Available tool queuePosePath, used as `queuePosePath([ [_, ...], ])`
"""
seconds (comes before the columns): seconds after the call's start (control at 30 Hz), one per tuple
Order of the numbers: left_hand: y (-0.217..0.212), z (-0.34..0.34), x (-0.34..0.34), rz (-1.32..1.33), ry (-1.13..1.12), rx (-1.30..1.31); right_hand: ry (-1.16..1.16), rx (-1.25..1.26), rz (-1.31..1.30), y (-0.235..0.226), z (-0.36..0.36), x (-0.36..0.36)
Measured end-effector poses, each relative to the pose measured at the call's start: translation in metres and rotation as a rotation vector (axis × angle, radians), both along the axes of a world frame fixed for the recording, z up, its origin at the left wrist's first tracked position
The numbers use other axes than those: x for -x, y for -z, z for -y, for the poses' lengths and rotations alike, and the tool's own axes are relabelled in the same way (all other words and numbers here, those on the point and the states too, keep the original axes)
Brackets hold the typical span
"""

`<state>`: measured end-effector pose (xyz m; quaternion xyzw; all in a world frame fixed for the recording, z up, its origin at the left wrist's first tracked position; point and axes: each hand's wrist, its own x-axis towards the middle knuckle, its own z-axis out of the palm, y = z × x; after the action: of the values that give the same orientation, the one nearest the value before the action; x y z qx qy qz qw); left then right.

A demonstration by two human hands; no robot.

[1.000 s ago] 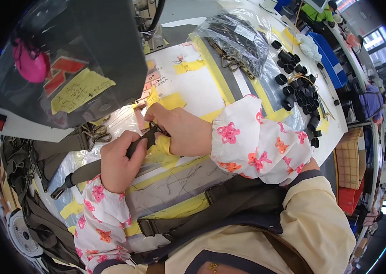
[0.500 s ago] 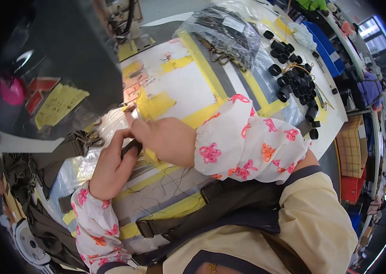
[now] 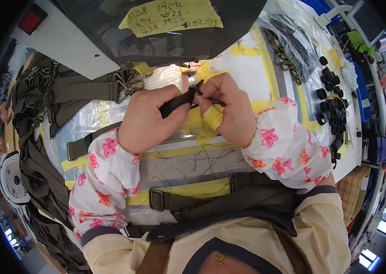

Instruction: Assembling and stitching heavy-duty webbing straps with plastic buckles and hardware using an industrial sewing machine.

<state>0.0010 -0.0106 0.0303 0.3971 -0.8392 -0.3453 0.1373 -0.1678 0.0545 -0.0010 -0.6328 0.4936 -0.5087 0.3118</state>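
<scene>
My left hand (image 3: 149, 119) is closed round a dark olive webbing strap (image 3: 174, 104), with the thumb along its near side. At the strap's far end, the fingers of my right hand (image 3: 236, 109) are pinched together on it. Yellow tape (image 3: 213, 117) wraps one of the right hand's digits. A small dark pointed piece stands up between the hands; whether it is part of the strap I cannot tell. Both hands are just in front of the lit work area of a dark sewing machine (image 3: 174, 45).
More straps with metal hooks (image 3: 129, 84) lie left of the machine, with a strap heap (image 3: 42, 160) further left. A buckled strap (image 3: 156, 200) crosses near my body. Loose threads (image 3: 193, 157) litter the table. Black rings (image 3: 332, 107) and a plastic bag of hardware (image 3: 293, 45) are at right.
My view has turned left, so the machine now sits at top centre. The hands have drawn apart a little, and more of the strap between them shows.
</scene>
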Motion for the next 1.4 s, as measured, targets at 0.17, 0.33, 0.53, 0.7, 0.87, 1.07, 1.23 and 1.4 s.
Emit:
queuePosePath([
  [0.17,0.004,-0.008,0.002,-0.314,0.050,0.051,0.082,-0.140,0.278,-0.006,0.000,0.003],
  [0.33,0.011,-0.017,0.009,-0.089,0.024,0.485,-0.018,-0.415,0.565,-0.019,0.000,-0.002],
  [0.53,0.014,-0.020,0.009,-0.333,0.157,0.372,-0.035,-0.637,0.392,-0.022,-0.003,0.006],
  [0.7,0.014,-0.007,0.006,-0.423,-0.091,-0.122,-0.160,-0.592,0.277,-0.020,-0.004,0.008],
  [0.87,0.020,-0.010,0.007,-0.417,0.072,0.270,-0.103,-0.674,0.312,-0.024,-0.004,0.004],
  [1.07,0.009,-0.023,0.012,0.142,0.243,0.966,-0.102,-0.567,0.369,-0.017,-0.004,0.003],
  [1.23,0.018,-0.019,0.009,-0.037,0.193,0.833,-0.021,-0.599,0.285,-0.022,-0.004,-0.002],
  [1.4,0.014,0.000,0.002,-0.264,0.044,-0.153,-0.008,-0.501,0.154,-0.017,-0.009,-0.003],
])
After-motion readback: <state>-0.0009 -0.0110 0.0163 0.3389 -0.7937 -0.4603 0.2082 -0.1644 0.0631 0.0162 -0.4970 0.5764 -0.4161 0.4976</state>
